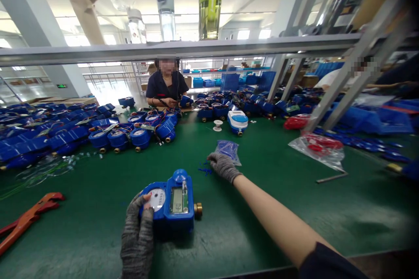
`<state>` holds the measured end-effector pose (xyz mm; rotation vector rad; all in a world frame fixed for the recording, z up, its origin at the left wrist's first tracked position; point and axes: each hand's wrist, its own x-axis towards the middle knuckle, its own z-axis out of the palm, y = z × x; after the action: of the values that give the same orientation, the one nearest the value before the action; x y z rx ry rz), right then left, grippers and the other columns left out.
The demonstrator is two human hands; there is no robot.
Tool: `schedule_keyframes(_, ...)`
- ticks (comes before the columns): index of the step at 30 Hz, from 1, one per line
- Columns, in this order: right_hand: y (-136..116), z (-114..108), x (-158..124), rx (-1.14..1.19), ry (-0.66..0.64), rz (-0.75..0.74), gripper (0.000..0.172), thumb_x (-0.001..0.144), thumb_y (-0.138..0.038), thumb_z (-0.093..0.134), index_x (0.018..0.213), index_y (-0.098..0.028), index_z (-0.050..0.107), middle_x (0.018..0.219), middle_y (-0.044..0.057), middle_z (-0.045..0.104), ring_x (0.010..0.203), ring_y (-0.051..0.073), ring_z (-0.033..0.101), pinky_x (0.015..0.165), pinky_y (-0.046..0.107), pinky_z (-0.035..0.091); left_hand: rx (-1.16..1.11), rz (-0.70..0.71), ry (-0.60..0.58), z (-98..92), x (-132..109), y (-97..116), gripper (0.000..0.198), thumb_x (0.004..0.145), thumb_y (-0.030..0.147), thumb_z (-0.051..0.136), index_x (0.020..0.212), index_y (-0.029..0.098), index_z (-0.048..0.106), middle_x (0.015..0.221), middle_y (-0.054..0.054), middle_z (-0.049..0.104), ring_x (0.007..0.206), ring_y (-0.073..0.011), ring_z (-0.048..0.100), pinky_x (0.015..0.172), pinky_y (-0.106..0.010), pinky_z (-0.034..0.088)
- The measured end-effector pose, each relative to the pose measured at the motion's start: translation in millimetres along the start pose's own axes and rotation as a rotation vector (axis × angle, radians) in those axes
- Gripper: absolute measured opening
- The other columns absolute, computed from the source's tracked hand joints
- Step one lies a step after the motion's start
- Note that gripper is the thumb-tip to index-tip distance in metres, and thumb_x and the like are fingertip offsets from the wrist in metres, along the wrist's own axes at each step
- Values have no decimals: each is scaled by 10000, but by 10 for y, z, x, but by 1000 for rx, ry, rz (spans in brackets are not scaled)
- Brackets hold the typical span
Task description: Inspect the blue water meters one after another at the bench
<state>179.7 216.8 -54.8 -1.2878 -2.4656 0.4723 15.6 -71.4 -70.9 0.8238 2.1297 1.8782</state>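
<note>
A blue water meter with a round dial, a small digital display and a brass fitting sits on the green table. My left hand, in a grey fingerless glove, grips its left side, thumb by the dial. Further forward, my right hand, gloved too, has its fingers curled down beside some tiny blue pieces. Whatever lies between those fingertips is too small to make out. Right behind this hand lies a clear plastic bag of blue pieces, partly covered by it.
Orange-red cutters lie at the left. Many blue meters crowd the table's far side, near a white spool. On the right are a bag of red parts and a hex key. A co-worker sits opposite, below a shelf.
</note>
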Motion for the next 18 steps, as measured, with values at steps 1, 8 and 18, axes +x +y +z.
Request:
schedule_keyframes(1, -20, 34, 45, -19, -16, 11, 263, 814, -131, 537, 1002, -172, 716, 939, 83, 717, 898, 204, 638, 866, 325, 461, -26, 24, -23, 5, 39, 0, 425, 842, 578, 555, 1092, 242, 627, 1266, -68, 578, 1220, -319, 490, 1118, -523, 298)
schedule_keyframes(8, -103, 145, 171, -61, -60, 45, 217, 839, -165, 549, 978, -148, 715, 939, 115, 715, 886, 208, 647, 836, 310, 456, -258, -1, -194, 71, 344, 47, 393, 824, 489, 623, 1070, 182, 617, 1232, -112, 607, 1140, -302, 558, 1011, -456, 423)
schedule_keyframes(18, -181, 64, -497, 266, -2, -159, 176, 886, -240, 536, 973, -161, 667, 952, 59, 691, 864, 161, 624, 786, 259, 482, -365, -15, -306, 116, 423, 117, 311, 846, 394, 619, 1053, 163, 603, 1221, -124, 612, 1125, -286, 577, 963, -406, 455)
